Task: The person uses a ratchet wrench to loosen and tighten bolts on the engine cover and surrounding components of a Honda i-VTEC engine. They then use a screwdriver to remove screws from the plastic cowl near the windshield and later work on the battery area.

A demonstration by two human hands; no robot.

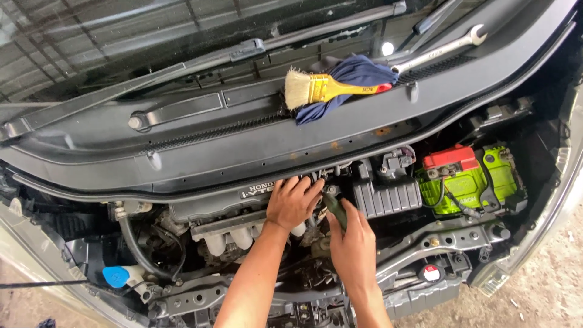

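At the far left of the engine bay, well away from both sets of fingers, a blue filler cap sits low near the front edge. Nearer, just left of the left fingers, the pale intake manifold runners curve down under the engine cover.

The left hand lies palm down on the rear of the engine, its fingers spread and loosely bent, the tips pressing into the cluster of hoses and connectors below the cowl; whether they grip anything there is hidden. Straight beyond these fingertips, up on the black cowl panel, a yellow-handled paintbrush rests on a dark blue rag.

Just beside the left hand, the right hand is closed around a dark green tool handle, fingers wrapped tight, thumb along its side. The tool's tip points up and away toward the gap between the two hands and touches the parts near the left fingertips.

Right of the right fingers sits a ribbed black box. Farther right, well apart, stands a bright green battery with a red terminal cover. Above it on the cowl lies a silver spanner.
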